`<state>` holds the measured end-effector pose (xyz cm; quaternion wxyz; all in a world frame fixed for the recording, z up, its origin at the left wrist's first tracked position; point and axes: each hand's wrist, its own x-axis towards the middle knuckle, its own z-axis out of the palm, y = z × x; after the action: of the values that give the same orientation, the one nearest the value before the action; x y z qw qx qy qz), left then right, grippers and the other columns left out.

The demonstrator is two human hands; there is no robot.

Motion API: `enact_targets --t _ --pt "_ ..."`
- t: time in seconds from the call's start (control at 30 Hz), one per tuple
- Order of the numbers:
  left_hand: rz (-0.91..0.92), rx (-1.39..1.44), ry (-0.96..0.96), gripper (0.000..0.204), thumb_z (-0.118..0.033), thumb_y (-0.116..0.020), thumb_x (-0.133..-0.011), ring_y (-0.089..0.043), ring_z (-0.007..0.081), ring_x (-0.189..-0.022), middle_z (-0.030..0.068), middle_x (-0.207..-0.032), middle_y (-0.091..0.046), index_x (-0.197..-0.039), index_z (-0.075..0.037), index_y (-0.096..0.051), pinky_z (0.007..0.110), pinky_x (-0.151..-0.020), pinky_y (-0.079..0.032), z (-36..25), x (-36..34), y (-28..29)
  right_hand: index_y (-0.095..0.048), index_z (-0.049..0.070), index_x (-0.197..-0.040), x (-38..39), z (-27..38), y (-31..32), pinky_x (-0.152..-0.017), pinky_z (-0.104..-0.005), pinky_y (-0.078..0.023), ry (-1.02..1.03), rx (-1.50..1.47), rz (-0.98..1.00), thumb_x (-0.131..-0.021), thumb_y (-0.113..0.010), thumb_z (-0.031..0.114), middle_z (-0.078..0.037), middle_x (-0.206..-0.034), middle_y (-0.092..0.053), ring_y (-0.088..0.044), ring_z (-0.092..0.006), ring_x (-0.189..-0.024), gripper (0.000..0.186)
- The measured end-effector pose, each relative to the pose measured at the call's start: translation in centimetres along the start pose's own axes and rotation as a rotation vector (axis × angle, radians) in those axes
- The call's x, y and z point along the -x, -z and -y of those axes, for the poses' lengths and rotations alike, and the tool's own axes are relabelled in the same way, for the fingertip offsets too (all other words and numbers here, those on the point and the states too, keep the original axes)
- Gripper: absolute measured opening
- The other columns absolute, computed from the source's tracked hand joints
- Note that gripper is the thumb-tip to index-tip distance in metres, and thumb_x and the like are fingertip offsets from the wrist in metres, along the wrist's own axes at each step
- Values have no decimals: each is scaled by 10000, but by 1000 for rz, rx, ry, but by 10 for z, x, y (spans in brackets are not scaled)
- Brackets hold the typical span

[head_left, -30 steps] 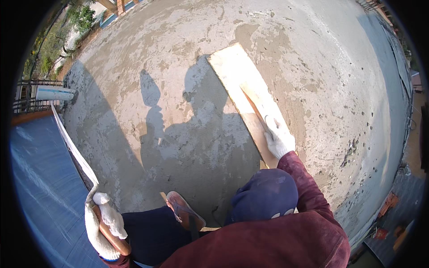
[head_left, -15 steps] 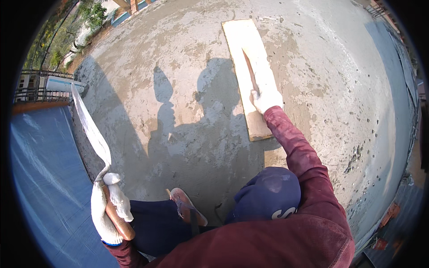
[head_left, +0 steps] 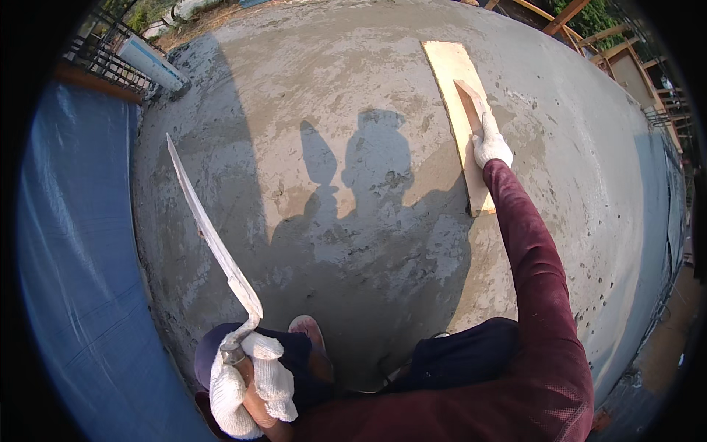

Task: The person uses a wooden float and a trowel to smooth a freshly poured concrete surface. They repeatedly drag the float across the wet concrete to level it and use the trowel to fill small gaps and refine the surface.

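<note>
Here's my right hand point(head_left: 492, 149) out at the upper right of the frame, gloved fingers wrapped round the handle of the wooden float point(head_left: 458, 121), whose long board lies on the grey concrete point(head_left: 383, 74). Down at the lower left, my left hand point(head_left: 254, 387) has its fingers curled tight round the trowel point(head_left: 210, 228), blade raised and clear of the surface.

And how far along are we? The concrete's spread right across the middle, out to the blue sheet point(head_left: 74, 243) on the left, so I'd call the laying here largely done. The finish isn't, by my reckoning: blotchy patches run through the centre, small dark pits dot the right side. Toward the upper right it looks more even. What's left, I'd judge, is evening out those marks.
</note>
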<state>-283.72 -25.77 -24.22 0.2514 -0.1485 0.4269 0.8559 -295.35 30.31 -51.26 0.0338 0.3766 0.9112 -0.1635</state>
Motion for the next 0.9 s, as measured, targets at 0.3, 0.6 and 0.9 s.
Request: enact_targets --t 0.3,0.6,0.9 --pt "-16 355 75 651 -297 -586 -1040 -636 306 -552 247 -891 -638 -1447 162 -367 395 -463 -564 -9 -33 -19 -423 195 -1578 107 155 -78 -1073 -469 -508 644 -80 -51 -959 -644 122 -258 -1474 -536 -597 -423 -1293 661" --pt "448 419 382 538 -215 -615 -1080 -676 168 -707 165 -1006 -678 -1448 128 -425 282 -609 -565 22 -39 18 -429 264 -1583 267 159 -95 -763 -525 -593 878 -32 347 -919 -597 126 -221 -1121 -649 -713 -414 -915 698" --pt "351 145 501 479 -284 -666 -1049 -589 90 -668 60 -979 -642 -1404 5 -525 243 -590 -504 2 -34 4 -482 281 -1550 119 298 -119 -788 -518 -588 672 -70 35 -925 -593 94 -199 -1128 -649 -705 -386 -969 662"
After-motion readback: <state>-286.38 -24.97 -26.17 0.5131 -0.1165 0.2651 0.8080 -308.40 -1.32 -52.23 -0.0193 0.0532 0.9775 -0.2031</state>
